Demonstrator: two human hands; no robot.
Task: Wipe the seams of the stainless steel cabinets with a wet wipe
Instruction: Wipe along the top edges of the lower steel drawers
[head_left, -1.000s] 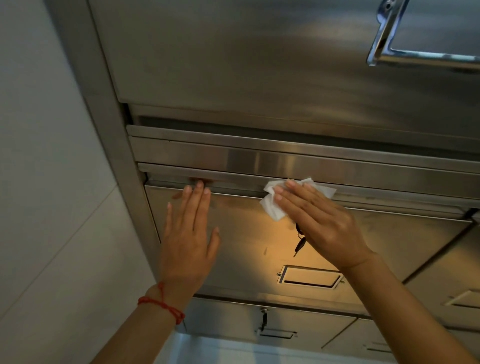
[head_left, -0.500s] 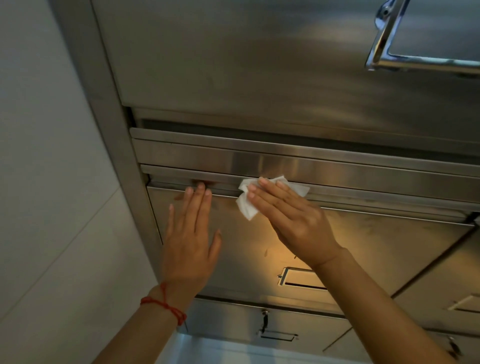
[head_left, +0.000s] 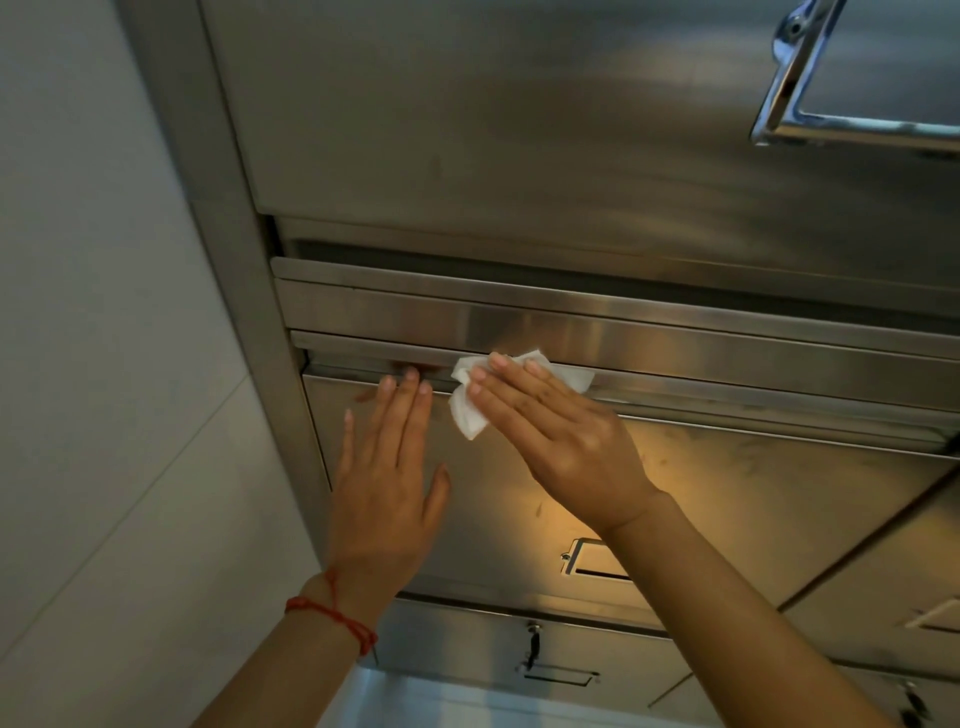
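Note:
A stainless steel cabinet (head_left: 519, 156) fills the view, with a horizontal seam (head_left: 727, 387) running between a steel strip and the drawer front (head_left: 753, 499) below it. My right hand (head_left: 561, 441) presses a crumpled white wet wipe (head_left: 467, 410) flat against that seam, fingers stretched over it. My left hand (head_left: 387, 488), with a red string on the wrist, lies open and flat on the drawer front just left of the wipe, fingertips touching the seam.
A pale tiled wall (head_left: 104, 364) borders the cabinet's left frame (head_left: 244, 312). A chrome handle (head_left: 810, 119) sticks out at the top right. Lower drawers carry recessed pulls (head_left: 592, 561) and a lock with a key (head_left: 532, 647).
My right hand has slid the wipe leftward along the seam, until it is almost against my left hand. My left hand has stayed in place.

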